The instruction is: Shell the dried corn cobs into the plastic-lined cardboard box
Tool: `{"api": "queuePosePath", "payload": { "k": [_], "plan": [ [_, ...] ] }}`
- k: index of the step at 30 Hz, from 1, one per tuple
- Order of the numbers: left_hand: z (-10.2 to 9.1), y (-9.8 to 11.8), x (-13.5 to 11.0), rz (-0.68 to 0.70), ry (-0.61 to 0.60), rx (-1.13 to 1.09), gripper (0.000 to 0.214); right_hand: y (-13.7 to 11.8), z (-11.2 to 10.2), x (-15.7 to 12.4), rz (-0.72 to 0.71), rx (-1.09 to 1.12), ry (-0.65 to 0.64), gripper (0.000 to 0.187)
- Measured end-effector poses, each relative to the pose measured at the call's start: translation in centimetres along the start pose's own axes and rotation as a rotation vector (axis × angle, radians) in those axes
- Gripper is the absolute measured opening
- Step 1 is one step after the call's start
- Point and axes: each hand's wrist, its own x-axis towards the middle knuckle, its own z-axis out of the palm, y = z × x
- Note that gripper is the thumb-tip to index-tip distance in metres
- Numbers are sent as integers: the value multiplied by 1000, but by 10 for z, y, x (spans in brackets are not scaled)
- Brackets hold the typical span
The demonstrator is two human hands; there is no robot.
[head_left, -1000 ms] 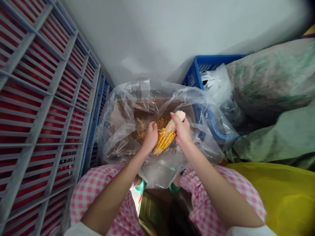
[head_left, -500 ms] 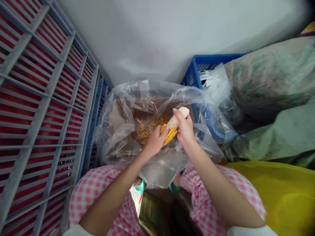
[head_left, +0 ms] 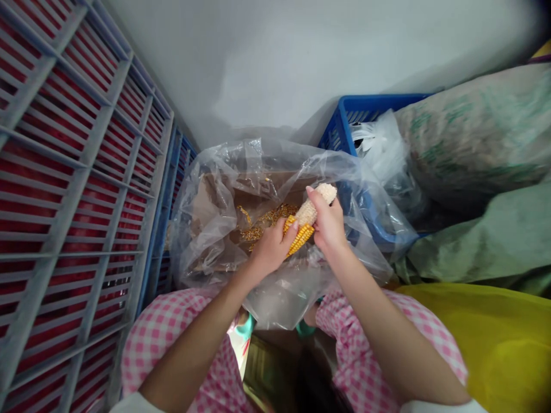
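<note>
Corn cob [head_left: 306, 221] held in both hands over the middle of a clear plastic bag [head_left: 206, 241], bare pale end pointing far right, yellow kernels left on the near end. Right hand [head_left: 329, 221]: fingers [head_left: 316, 201] curled around the bare section. Left hand [head_left: 271, 249]: fingers [head_left: 291, 228] pressed onto the kernels. Loose kernels [head_left: 262, 226] on cardboard [head_left: 215, 201] inside the bag, just left of the cob. Blue plastic crate [head_left: 357, 112] far right, behind the bag. Red-and-grey slatted crate [head_left: 86, 172] along the left. Stuffed woven sack [head_left: 473, 132] right. Yellow tub [head_left: 486, 344] near right. Pink gingham sleeves [head_left: 172, 332] near.
</note>
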Motion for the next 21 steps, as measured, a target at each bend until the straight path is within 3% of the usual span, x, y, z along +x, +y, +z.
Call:
{"api": "queuePosePath", "payload": {
  "k": [4, 7, 10, 12, 17, 21],
  "plan": [
    [7, -2, -1, -31, 27, -77, 40, -2, -1, -1, -29, -34, -18, 39],
    [9, -2, 2, -78, -42, -456, 37, -7, -1, 0, -16, -21, -10, 39],
    [5, 2, 4, -260, -198, -884, 32, -14, -2, 2, 0, 6, -5, 39],
    [1, 5, 5, -345, -238, -1034, 30, -17, -3, 3, -2, 2, -17, 39],
    [-10, 10, 5, -402, -298, -1148, 31, -18, -4, 4, 8, -16, -55, 41],
    [-12, 9, 4, -475, -341, -1128, 36, -15, -3, 3, 98, -1, -44, 39]
  ]
}}
